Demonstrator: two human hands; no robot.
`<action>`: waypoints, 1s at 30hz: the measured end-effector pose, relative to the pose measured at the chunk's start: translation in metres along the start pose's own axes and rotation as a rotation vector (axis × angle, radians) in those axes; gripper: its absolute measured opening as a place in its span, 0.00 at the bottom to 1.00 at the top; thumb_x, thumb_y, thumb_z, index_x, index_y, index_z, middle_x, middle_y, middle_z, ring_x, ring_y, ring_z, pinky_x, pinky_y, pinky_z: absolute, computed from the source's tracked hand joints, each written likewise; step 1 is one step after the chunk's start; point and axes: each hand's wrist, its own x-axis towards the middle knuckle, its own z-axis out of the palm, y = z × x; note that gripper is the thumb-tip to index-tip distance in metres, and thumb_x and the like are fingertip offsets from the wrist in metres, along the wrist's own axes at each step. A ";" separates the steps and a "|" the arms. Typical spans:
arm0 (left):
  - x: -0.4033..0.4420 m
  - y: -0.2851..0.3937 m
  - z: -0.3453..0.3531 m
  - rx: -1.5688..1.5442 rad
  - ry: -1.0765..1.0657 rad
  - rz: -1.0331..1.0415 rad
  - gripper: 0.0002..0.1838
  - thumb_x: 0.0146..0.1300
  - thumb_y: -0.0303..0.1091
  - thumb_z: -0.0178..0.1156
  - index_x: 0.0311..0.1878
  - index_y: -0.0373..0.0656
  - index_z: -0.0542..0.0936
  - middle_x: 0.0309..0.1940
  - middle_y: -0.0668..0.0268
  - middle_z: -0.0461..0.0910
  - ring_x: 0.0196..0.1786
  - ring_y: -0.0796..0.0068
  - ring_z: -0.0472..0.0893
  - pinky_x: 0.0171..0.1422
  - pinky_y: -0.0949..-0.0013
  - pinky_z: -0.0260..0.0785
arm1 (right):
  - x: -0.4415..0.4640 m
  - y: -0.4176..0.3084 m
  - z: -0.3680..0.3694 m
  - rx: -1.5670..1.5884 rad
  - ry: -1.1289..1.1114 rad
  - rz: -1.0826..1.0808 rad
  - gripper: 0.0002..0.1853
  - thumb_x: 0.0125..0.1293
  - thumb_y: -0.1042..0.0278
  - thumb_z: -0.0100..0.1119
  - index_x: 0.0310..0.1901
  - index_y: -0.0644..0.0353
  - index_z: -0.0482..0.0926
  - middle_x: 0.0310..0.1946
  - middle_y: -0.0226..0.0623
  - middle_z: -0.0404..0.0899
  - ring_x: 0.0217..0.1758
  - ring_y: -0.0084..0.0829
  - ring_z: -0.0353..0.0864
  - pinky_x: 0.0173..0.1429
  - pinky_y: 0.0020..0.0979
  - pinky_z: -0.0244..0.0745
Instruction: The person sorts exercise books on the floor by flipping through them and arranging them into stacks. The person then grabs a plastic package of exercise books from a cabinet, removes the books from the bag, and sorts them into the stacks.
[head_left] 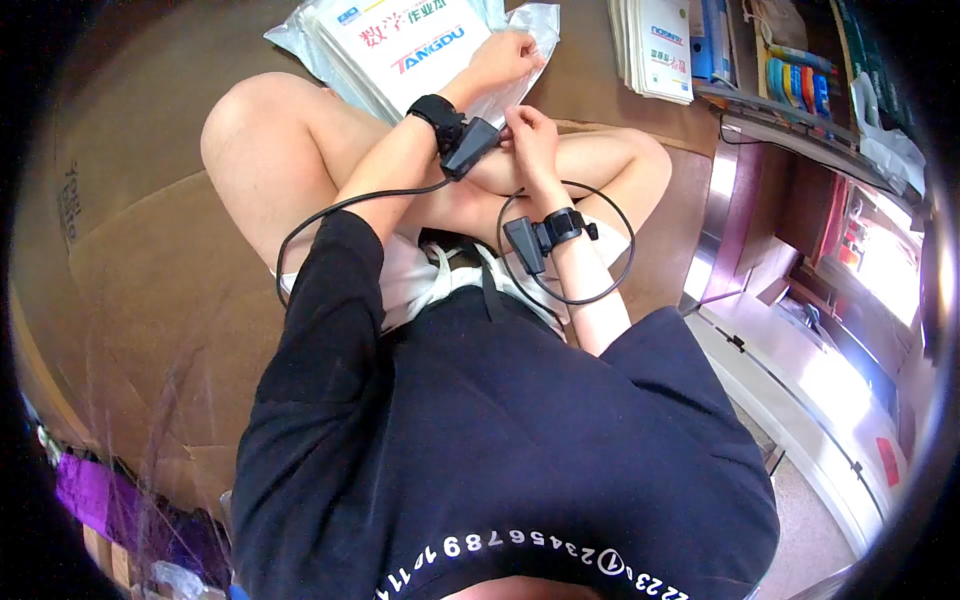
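Note:
A clear plastic bag (546,22) lies on the floor in front of my crossed legs, around a stack of white workbooks (410,35) marked "TANGDU". My left hand (508,60) is over the bag's right side, its fingers closed on the thin plastic. Just below it, my right hand (533,138) has its fingertips pinched together at the bag's lower corner. The exact grip of those fingertips is hard to see. Each wrist wears a black strap with a small device and cable.
Another stack of workbooks (655,55) stands at the upper right, beside a shelf (775,115) with folders and tape rolls. Brown cardboard (150,300) covers the floor to the left. White cabinet panels (790,390) are on the right. A purple item (95,495) lies at lower left.

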 end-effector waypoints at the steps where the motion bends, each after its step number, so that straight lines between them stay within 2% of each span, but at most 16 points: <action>1: 0.001 0.001 0.000 0.004 -0.014 0.004 0.18 0.54 0.45 0.61 0.29 0.36 0.78 0.23 0.53 0.77 0.28 0.54 0.78 0.34 0.58 0.67 | -0.003 -0.003 -0.002 0.017 -0.023 0.016 0.12 0.64 0.64 0.56 0.35 0.66 0.80 0.22 0.35 0.78 0.21 0.24 0.77 0.24 0.25 0.72; 5: -0.002 0.004 0.001 0.032 0.030 -0.006 0.19 0.55 0.46 0.61 0.29 0.36 0.77 0.23 0.53 0.77 0.27 0.56 0.78 0.33 0.59 0.67 | -0.024 -0.014 0.004 0.061 -0.097 0.109 0.11 0.65 0.65 0.55 0.34 0.67 0.78 0.19 0.35 0.76 0.18 0.24 0.76 0.18 0.25 0.69; 6: -0.003 0.007 0.001 0.024 0.028 -0.021 0.19 0.56 0.47 0.60 0.29 0.36 0.77 0.23 0.53 0.77 0.28 0.56 0.78 0.34 0.59 0.67 | -0.028 -0.017 0.007 0.049 -0.094 0.132 0.12 0.66 0.64 0.54 0.33 0.65 0.77 0.19 0.32 0.73 0.18 0.24 0.75 0.19 0.23 0.69; 8: -0.007 0.010 -0.001 0.014 0.030 -0.055 0.20 0.56 0.48 0.60 0.30 0.36 0.78 0.24 0.52 0.78 0.28 0.56 0.78 0.34 0.59 0.68 | -0.031 -0.015 0.007 0.033 -0.101 0.135 0.12 0.67 0.64 0.53 0.33 0.65 0.77 0.20 0.32 0.74 0.20 0.24 0.76 0.20 0.22 0.71; 11: -0.010 0.008 -0.008 0.054 -0.008 -0.100 0.19 0.53 0.48 0.62 0.28 0.38 0.79 0.24 0.53 0.79 0.31 0.53 0.80 0.37 0.57 0.69 | -0.028 -0.003 0.004 0.158 -0.130 0.153 0.12 0.68 0.64 0.52 0.33 0.64 0.76 0.22 0.35 0.76 0.23 0.24 0.78 0.22 0.22 0.73; 14: -0.016 0.009 -0.022 0.194 -0.017 -0.174 0.19 0.53 0.49 0.62 0.29 0.39 0.80 0.26 0.54 0.81 0.32 0.53 0.81 0.39 0.58 0.71 | -0.030 -0.001 0.003 0.155 -0.148 0.152 0.12 0.69 0.63 0.51 0.34 0.65 0.75 0.25 0.38 0.78 0.25 0.25 0.79 0.25 0.22 0.76; 17: -0.027 -0.002 -0.037 0.241 0.094 -0.095 0.21 0.57 0.51 0.60 0.34 0.38 0.80 0.24 0.56 0.80 0.29 0.58 0.80 0.36 0.62 0.70 | -0.024 0.011 0.003 0.272 -0.165 0.124 0.14 0.69 0.63 0.51 0.36 0.69 0.75 0.23 0.41 0.79 0.23 0.30 0.80 0.24 0.26 0.76; 20: -0.047 0.025 -0.052 0.313 -0.075 -0.139 0.21 0.58 0.52 0.59 0.35 0.39 0.80 0.25 0.56 0.80 0.30 0.59 0.80 0.36 0.62 0.70 | -0.024 0.008 -0.003 0.284 -0.244 0.173 0.12 0.69 0.64 0.49 0.37 0.67 0.73 0.27 0.40 0.79 0.29 0.30 0.82 0.28 0.25 0.78; 23: -0.088 0.047 -0.050 0.382 -0.345 -0.152 0.20 0.60 0.52 0.57 0.33 0.40 0.79 0.29 0.56 0.81 0.31 0.57 0.80 0.36 0.61 0.71 | -0.021 0.017 0.001 0.328 -0.203 0.109 0.13 0.69 0.63 0.50 0.36 0.67 0.73 0.26 0.41 0.79 0.27 0.31 0.83 0.27 0.26 0.78; 26: -0.125 0.046 -0.042 0.566 -0.380 -0.015 0.18 0.59 0.49 0.58 0.33 0.42 0.79 0.28 0.56 0.80 0.32 0.54 0.80 0.37 0.57 0.71 | -0.028 0.010 0.000 0.195 -0.152 0.036 0.14 0.69 0.63 0.50 0.35 0.68 0.74 0.24 0.44 0.80 0.22 0.31 0.82 0.23 0.28 0.76; 27: -0.127 0.051 -0.043 0.600 -0.363 0.030 0.17 0.58 0.48 0.58 0.33 0.42 0.78 0.28 0.56 0.80 0.33 0.54 0.80 0.37 0.56 0.71 | -0.028 0.011 0.001 0.097 -0.107 -0.033 0.15 0.67 0.62 0.52 0.32 0.69 0.76 0.22 0.44 0.81 0.20 0.31 0.82 0.23 0.29 0.76; 30: -0.134 0.064 -0.040 0.673 -0.331 0.129 0.13 0.57 0.45 0.58 0.33 0.43 0.76 0.27 0.57 0.79 0.33 0.53 0.80 0.37 0.55 0.72 | -0.029 0.014 0.002 0.006 -0.026 -0.105 0.17 0.65 0.61 0.54 0.27 0.69 0.77 0.21 0.45 0.81 0.20 0.33 0.82 0.25 0.32 0.76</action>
